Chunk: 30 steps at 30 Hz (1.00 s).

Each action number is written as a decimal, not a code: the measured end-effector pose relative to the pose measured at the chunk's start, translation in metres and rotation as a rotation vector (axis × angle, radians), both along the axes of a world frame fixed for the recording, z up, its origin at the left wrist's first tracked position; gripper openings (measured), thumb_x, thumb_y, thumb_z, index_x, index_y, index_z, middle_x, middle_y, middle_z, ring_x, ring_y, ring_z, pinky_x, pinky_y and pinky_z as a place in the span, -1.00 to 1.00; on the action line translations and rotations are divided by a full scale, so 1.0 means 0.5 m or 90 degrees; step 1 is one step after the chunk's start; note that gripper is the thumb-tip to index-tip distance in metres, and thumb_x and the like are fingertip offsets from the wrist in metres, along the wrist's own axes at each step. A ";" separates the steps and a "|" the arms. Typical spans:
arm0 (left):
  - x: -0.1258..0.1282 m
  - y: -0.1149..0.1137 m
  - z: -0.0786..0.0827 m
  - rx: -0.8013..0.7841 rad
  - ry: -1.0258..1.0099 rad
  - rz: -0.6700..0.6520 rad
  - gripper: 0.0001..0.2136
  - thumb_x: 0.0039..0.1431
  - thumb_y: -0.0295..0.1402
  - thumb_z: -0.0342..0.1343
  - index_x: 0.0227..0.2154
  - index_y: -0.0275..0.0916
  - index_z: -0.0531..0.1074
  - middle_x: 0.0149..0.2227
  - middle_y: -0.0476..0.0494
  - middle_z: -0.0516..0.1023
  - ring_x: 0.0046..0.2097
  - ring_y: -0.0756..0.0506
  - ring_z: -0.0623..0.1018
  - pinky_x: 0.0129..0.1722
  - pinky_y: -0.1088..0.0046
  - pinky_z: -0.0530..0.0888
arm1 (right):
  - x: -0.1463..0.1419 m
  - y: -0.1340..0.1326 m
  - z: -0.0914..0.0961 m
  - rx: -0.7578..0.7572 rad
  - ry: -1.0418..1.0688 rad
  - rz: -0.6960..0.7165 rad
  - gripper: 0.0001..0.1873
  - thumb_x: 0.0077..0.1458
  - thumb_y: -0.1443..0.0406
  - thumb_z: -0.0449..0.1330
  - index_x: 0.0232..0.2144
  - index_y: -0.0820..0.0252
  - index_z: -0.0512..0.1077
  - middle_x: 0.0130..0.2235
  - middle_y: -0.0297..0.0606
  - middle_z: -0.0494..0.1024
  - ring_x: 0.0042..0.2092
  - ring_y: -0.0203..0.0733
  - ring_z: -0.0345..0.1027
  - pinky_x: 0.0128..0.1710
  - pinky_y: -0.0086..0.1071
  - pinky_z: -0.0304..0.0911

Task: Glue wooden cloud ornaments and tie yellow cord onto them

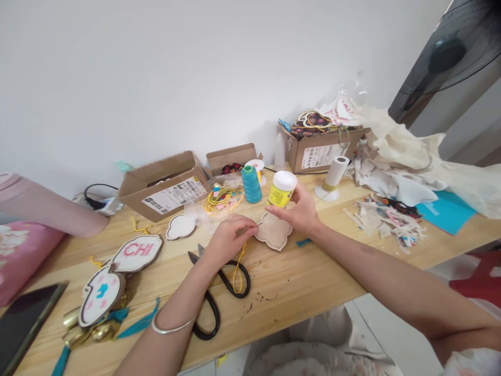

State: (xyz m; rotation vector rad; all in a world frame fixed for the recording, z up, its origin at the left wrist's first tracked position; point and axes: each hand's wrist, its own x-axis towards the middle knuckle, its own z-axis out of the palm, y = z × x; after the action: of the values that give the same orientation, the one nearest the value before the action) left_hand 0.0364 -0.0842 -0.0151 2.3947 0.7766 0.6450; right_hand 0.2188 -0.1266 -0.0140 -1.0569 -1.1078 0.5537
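My right hand (pixel 303 211) is wrapped round a jar (pixel 282 189) with a white lid and a yellow label, keeping it just above a cream cloud-shaped fabric piece (pixel 274 232). At that piece's left edge, the fingers of my left hand (pixel 237 235) are pinched together on a yellow cord (pixel 239 263), which hangs down in a loop. Whether they also grip the fabric edge, I cannot tell. Below my left hand lie black-handled scissors (pixel 219 292), partly hidden by my forearm. Behind the jar stands a teal thread spool (pixel 251 184).
Cardboard boxes (pixel 164 188) line the wall. Left are decorated pendants (pixel 136 251), brass bells (pixel 104 331) and a phone (pixel 27 324). A plastic bag of cords (pixel 223 201) lies mid-table. Right are a white thread cone (pixel 335 172), fabric scraps (pixel 391 219) and blue sheet (pixel 448 211).
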 end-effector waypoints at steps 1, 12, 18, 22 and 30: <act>0.001 -0.002 0.003 -0.004 0.009 0.012 -0.85 0.07 -0.31 0.01 -0.44 -0.21 0.45 -0.36 -0.07 0.53 -0.29 -0.05 0.47 -0.23 0.40 0.38 | 0.002 0.001 0.000 0.008 -0.002 -0.020 -0.40 -0.43 0.31 0.36 -0.21 0.09 0.32 -0.21 -0.30 0.44 -0.18 -0.14 0.32 -0.15 -0.24 0.26; -0.004 -0.007 0.012 -0.056 -0.013 0.115 -0.74 0.17 -0.25 -0.18 -0.39 -0.23 0.38 -0.35 -0.05 0.48 -0.30 -0.04 0.42 -0.27 0.45 0.33 | 0.061 0.032 0.008 0.014 0.266 -0.111 -0.65 -0.25 0.20 0.28 -0.37 0.11 0.28 -0.32 -0.34 0.44 -0.25 -0.20 0.36 -0.34 -0.34 0.34; -0.011 0.008 0.003 -0.050 -0.024 0.143 -0.80 0.09 -0.24 -0.05 -0.39 -0.23 0.39 -0.31 -0.08 0.50 -0.23 -0.07 0.43 -0.18 0.40 0.32 | 0.080 0.038 0.022 -0.090 0.465 0.045 -0.71 -0.15 0.11 0.21 -0.41 0.13 0.29 -0.44 -0.36 0.47 -0.42 -0.28 0.39 -0.57 -0.48 0.35; -0.011 0.003 0.002 -0.052 -0.033 0.155 -0.82 0.07 -0.25 -0.02 -0.38 -0.23 0.40 -0.31 -0.07 0.50 -0.22 -0.06 0.44 -0.15 0.39 0.32 | 0.081 0.030 0.038 -0.175 0.486 0.118 -0.64 -0.07 -0.01 0.09 -0.41 0.15 0.33 -0.52 -0.35 0.47 -0.56 -0.33 0.35 -0.72 -0.54 0.28; -0.043 0.071 0.053 0.029 -0.015 0.203 -0.78 0.00 -0.21 0.02 -0.42 -0.23 0.45 -0.37 -0.09 0.54 -0.33 -0.08 0.47 -0.32 0.44 0.35 | 0.086 0.025 0.058 -0.237 0.567 0.182 -0.73 0.09 0.11 -0.01 -0.22 0.11 0.28 -0.53 -0.37 0.47 -0.62 -0.40 0.31 -0.70 -0.60 0.29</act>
State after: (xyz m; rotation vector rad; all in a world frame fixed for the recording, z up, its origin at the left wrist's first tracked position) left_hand 0.0150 -0.0488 0.0116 2.3186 1.1583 0.8228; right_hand 0.2621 -0.1142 0.0150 -0.8095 -0.3588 1.3406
